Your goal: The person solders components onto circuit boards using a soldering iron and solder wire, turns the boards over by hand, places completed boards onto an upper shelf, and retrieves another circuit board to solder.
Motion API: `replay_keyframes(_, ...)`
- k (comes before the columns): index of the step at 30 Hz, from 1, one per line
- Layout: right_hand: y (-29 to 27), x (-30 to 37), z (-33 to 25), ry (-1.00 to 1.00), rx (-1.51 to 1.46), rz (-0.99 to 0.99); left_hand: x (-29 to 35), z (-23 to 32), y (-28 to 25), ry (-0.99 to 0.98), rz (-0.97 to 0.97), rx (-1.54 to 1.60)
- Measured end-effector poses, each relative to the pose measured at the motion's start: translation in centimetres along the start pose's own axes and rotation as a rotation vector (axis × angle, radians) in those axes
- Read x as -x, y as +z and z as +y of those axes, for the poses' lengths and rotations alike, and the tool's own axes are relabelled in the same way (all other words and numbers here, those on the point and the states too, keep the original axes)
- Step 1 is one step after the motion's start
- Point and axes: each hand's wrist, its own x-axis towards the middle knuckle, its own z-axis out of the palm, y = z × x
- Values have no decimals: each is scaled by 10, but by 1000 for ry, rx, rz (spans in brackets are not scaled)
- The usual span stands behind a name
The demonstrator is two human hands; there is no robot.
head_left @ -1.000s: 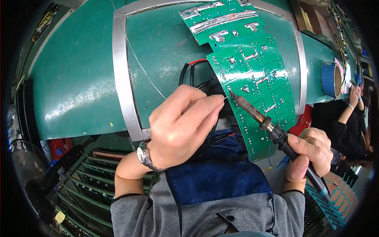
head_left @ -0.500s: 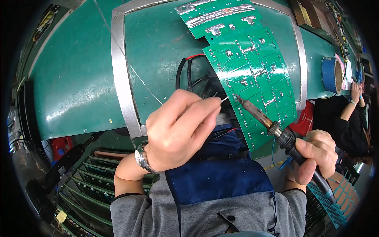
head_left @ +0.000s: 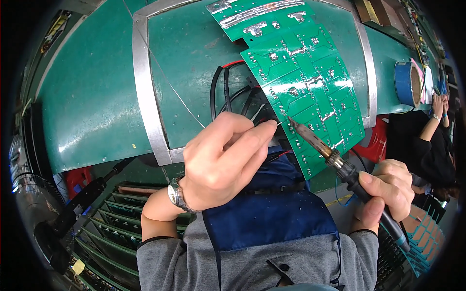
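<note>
A large green circuit board, solder side up, lies tilted over the metal frame, with bright solder joints and thick tinned strips. My right hand is wrapped round the black handle of a soldering iron. The iron's dark tip rests at or just above the joints along the board's left edge. My left hand pinches thin solder wire, whose short end reaches toward that tip. The wire's long part runs up and away to the far left. Black and red cables come out from under the board.
A metal frame sits on the green bench top. A blue tape roll stands at the right, near another person's hands. Racks of boards are at lower left. A dark jointed arm stands beside them.
The board appears shifted slightly up and left in view. My left hand has moved a little right, bringing the solder end close to the iron's tip. Both grips are unchanged.
</note>
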Motion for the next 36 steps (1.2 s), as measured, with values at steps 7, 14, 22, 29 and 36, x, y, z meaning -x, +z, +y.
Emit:
replay_keyframes(7, -9, 9, -8, 14, -4, -5, 5, -2, 4, 98, -28, 55)
replay_keyframes(14, -7, 12, -8, -82, 19, -98, 8, -6, 6, 209, -22, -52)
replay_keyframes(22, -12, 14, -13, -39, 18, -69, 5, 16, -12, -51, -113, 113)
replay_keyframes(29, -16, 30, -17, -10, 12, 38, 32, 20, -1, 98, -239, 169)
replay_keyframes(36, -21, 27, -22, -45, 23, -51, 24, 21, 4, 23, -61, -13)
